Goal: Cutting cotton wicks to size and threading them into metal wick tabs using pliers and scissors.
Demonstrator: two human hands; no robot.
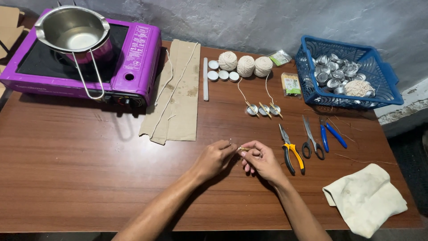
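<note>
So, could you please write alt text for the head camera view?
Two bare hands, left hand and right hand, pinch a small brass-coloured piece over a wooden table. Pliers, scissors and a cloth lie to the right; a purple stove stands behind.

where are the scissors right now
In the head view, the scissors lie on the wooden table right of the right hand, between the yellow-handled pliers and the blue-handled pliers.
</note>
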